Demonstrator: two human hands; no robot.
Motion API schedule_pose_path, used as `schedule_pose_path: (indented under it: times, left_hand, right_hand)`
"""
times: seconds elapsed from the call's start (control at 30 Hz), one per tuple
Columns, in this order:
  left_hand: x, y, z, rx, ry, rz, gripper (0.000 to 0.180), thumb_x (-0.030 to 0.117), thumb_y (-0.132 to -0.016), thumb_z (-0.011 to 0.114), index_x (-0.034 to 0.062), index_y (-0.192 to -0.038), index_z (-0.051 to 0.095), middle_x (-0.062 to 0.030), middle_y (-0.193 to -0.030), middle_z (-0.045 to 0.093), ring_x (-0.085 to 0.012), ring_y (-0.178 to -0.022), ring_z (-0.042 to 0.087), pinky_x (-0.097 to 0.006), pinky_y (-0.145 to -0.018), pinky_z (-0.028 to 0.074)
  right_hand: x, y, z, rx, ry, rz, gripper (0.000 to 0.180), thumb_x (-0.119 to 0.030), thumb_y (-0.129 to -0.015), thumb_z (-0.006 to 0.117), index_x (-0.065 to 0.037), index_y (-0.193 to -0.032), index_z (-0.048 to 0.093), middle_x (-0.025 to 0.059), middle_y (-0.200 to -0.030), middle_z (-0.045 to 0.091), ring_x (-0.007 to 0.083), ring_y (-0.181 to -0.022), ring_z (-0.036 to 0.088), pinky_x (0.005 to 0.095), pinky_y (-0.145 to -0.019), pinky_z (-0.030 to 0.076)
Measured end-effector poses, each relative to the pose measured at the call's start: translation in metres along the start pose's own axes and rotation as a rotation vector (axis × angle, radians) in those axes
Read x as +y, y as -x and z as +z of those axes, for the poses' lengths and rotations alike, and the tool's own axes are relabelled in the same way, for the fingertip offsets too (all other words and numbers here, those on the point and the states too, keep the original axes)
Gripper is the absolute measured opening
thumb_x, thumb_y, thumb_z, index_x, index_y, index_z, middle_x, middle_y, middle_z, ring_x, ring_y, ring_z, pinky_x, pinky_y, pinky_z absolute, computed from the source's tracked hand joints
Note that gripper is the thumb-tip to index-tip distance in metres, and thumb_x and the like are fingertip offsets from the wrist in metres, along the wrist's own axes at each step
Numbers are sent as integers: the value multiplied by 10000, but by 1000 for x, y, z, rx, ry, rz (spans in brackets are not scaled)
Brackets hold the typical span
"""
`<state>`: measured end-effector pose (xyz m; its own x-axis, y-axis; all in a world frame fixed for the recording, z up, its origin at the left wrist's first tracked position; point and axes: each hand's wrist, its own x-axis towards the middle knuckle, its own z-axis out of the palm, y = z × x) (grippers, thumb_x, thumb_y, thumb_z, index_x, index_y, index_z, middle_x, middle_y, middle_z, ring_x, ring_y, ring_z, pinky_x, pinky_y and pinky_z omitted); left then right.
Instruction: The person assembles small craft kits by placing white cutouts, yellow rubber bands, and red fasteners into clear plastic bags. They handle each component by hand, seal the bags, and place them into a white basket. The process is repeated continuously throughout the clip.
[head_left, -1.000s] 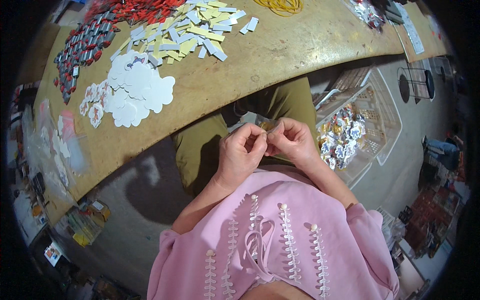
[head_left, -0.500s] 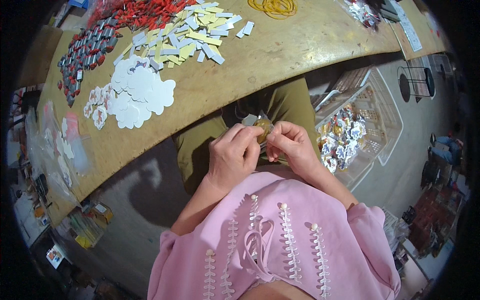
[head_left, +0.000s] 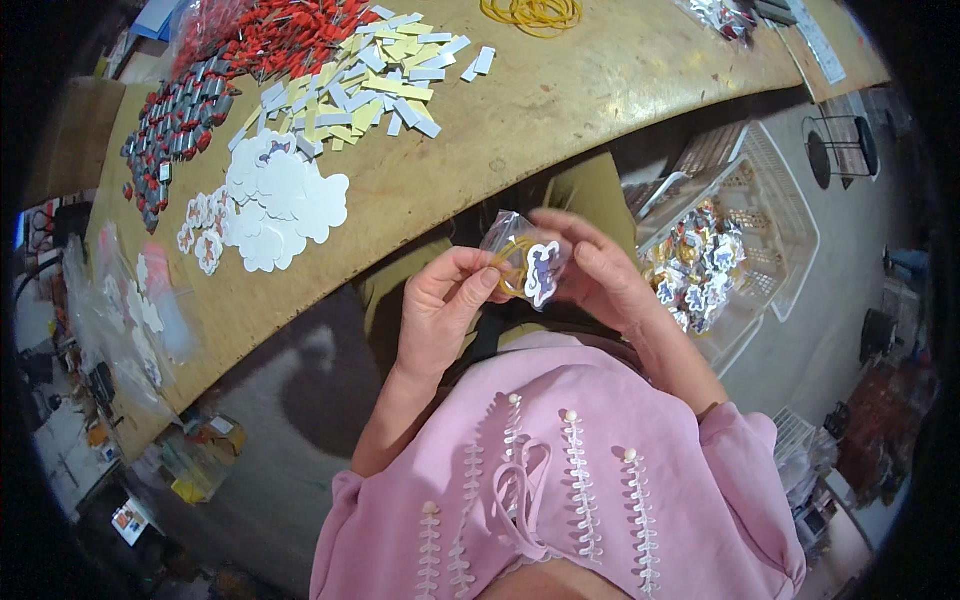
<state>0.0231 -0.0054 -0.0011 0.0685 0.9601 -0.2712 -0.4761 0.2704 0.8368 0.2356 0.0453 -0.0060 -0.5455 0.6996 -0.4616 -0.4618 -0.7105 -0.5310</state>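
Over my lap hangs a small clear plastic bag (head_left: 511,229), with a yellow rubber band and a white-edged cutout (head_left: 543,274) bearing a dark blue-purple figure. My left hand (head_left: 443,305) pinches the bag's left side between thumb and fingers, next to the yellow band. Close to the bag's right side is my right hand (head_left: 612,277), its thumb apart from the outstretched fingers. Those fingers are blurred and partly behind the bag, so whether they touch it is unclear.
On the table (head_left: 420,185) lie white cloud-shaped cards (head_left: 285,205), pale yellow and white strips (head_left: 385,85), red-tipped parts (head_left: 290,35), grey-and-red pieces (head_left: 180,115) and yellow rubber bands (head_left: 535,12). A white plastic basket (head_left: 790,225) with several filled bags stands at the right.
The bag has turned, and its dark figure cutout now shows. My right hand has opened and shifted off its pinch at the bag; my left hand has moved slightly left and still pinches it.
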Motion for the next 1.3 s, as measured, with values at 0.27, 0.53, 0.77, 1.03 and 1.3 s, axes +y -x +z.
schedule_pose_path:
  times: [0.27,0.53,0.77,1.03,1.3]
  left_hand:
    - [13,-3,-12,4,-118,-184,178,134,-1004,581,1,-1076,674,-40,-978,706,-79,-840,641,-237,-745,534]
    - [17,-16,-21,-163,-264,-371,172,110,-949,634,36,-1096,686,-17,-964,699,-67,-818,627,-209,-697,512]
    - [11,-25,-22,-197,-368,-435,161,30,-904,677,19,-1065,684,18,-908,676,-30,-800,602,-181,-694,490]
    - [-2,-26,-14,-60,-346,-48,91,-71,-872,657,-30,-952,650,-61,-1089,604,-95,-907,612,-226,-732,512]
    - [44,-18,37,151,-322,-21,85,-8,-926,642,-32,-1007,643,-85,-1000,670,-79,-790,633,-205,-680,532]
  right_hand:
    - [17,2,-2,74,323,-18,254,-128,-921,690,-57,-1146,596,47,-971,689,149,-831,700,268,-636,591]
    - [5,2,9,132,315,26,197,-85,-928,646,-36,-1098,559,68,-906,665,152,-741,699,251,-614,578]
    - [8,-3,4,108,302,9,193,-73,-937,644,-20,-1096,548,88,-943,667,159,-768,700,268,-650,592]
    - [12,-8,-2,96,188,-108,272,-85,-952,642,-17,-1196,544,106,-986,671,180,-827,700,291,-705,604]
    - [2,-9,-12,-21,-257,-151,299,-89,-956,628,-49,-1241,545,128,-1080,653,220,-861,699,319,-728,623]
